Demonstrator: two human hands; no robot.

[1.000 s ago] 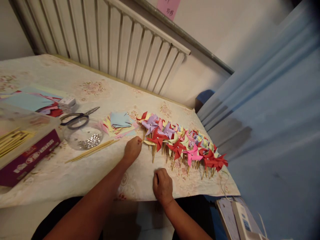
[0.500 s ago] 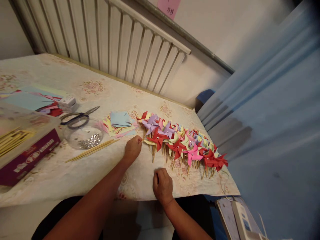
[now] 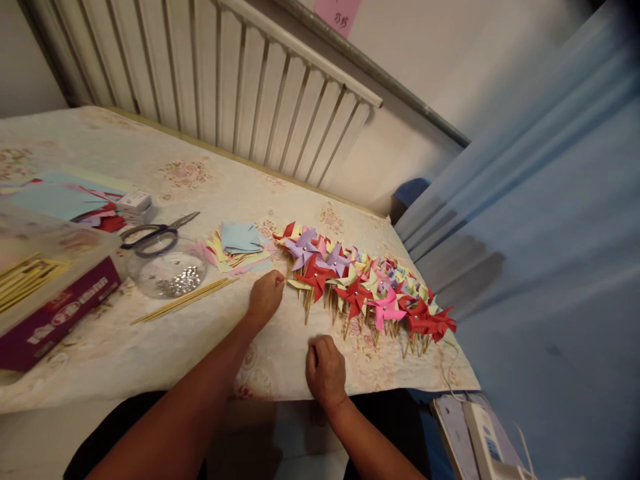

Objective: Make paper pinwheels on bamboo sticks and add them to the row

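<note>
A dense row of paper pinwheels (image 3: 355, 297) in red, purple, pink and pale yellow stands on thin sticks across the right half of the table. At its left end, my left hand (image 3: 267, 297) is closed in a pinch on a pinwheel's thin stick; the fingers partly hide the grip. My right hand (image 3: 326, 370) rests as a loose fist near the table's front edge, apart from the pinwheels, with nothing visible in it. Behind my left hand lies a pile of cut paper squares (image 3: 243, 239). Several bare wooden sticks (image 3: 185, 300) lie left of that hand.
A clear round dish (image 3: 167, 275) holds small silvery pieces, with scissors (image 3: 160, 235) just behind it. Farther left are a purple-sided box of sticks (image 3: 60, 320), a small white box (image 3: 135, 205) and coloured paper sheets (image 3: 55, 199). A blue curtain (image 3: 540, 267) hangs at right.
</note>
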